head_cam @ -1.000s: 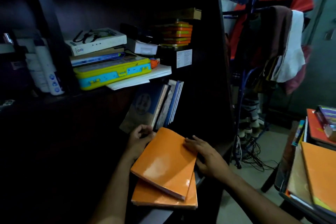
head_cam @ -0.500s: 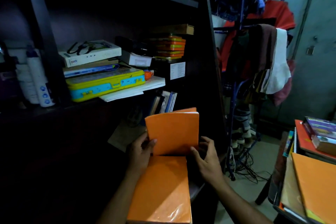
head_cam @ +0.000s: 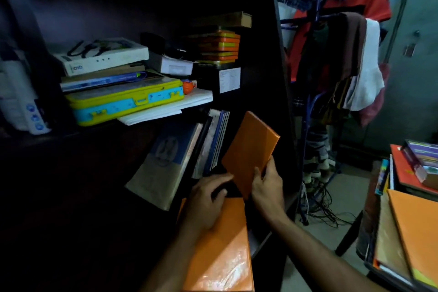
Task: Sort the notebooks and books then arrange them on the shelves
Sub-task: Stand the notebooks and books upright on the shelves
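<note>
Notebooks (head_cam: pixel 214 140) lean in a row on the lower shelf (head_cam: pixel 265 242) of a dark bookcase, with a brown and blue book (head_cam: pixel 163 161) tilted at their left end. On the shelf above, from the left, stand white bottles (head_cam: pixel 21 102), then a white box (head_cam: pixel 102 57) on top of a yellow and blue case (head_cam: pixel 125 102), which sits beside a stack of white papers (head_cam: pixel 170 109), then a pile of orange tins (head_cam: pixel 218 46). Lower down, the left hand (head_cam: pixel 206 201) rests with relaxed fingers on an orange notebook (head_cam: pixel 220 256) lying flat on the lower shelf, gripping nothing. Just right of it, the right hand (head_cam: pixel 266 187) grips the bottom edge of a second orange notebook (head_cam: pixel 248 152), which stands tilted right beside the leaning row. Farther right, clothes (head_cam: pixel 350 54) hang on a rack, and a pile of books (head_cam: pixel 414 208) fills the right edge.
</note>
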Action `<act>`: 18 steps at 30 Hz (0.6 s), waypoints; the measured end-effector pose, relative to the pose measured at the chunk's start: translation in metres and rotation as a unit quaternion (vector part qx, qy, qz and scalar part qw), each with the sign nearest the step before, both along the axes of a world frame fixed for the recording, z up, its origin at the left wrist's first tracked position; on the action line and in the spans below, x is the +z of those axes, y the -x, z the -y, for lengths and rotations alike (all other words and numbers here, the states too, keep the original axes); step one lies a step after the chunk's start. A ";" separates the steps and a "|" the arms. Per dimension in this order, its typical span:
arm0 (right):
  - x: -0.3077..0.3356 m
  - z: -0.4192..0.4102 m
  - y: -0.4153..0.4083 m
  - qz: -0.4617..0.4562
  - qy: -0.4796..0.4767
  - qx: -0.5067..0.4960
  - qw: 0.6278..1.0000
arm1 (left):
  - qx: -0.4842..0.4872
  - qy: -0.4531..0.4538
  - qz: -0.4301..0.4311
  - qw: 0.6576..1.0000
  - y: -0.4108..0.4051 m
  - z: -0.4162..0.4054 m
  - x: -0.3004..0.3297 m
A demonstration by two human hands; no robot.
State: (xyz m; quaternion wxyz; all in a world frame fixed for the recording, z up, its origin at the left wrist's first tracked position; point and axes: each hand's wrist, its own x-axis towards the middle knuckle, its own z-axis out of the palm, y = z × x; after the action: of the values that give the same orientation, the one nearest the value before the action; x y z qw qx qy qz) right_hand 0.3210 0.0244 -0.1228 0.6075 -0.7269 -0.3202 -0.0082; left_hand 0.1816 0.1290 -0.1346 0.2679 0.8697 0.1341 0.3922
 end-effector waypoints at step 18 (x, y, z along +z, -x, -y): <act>-0.011 -0.062 -0.036 0.013 0.075 0.000 0.997 | 0.200 0.262 0.086 0.940 0.018 -0.062 -0.015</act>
State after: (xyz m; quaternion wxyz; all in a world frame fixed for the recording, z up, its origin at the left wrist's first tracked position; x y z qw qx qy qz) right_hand 0.3569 0.0867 -0.1340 0.5474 -0.7701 -0.3276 0.0062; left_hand 0.1631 0.1914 -0.1500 0.4132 0.6868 0.3794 0.4622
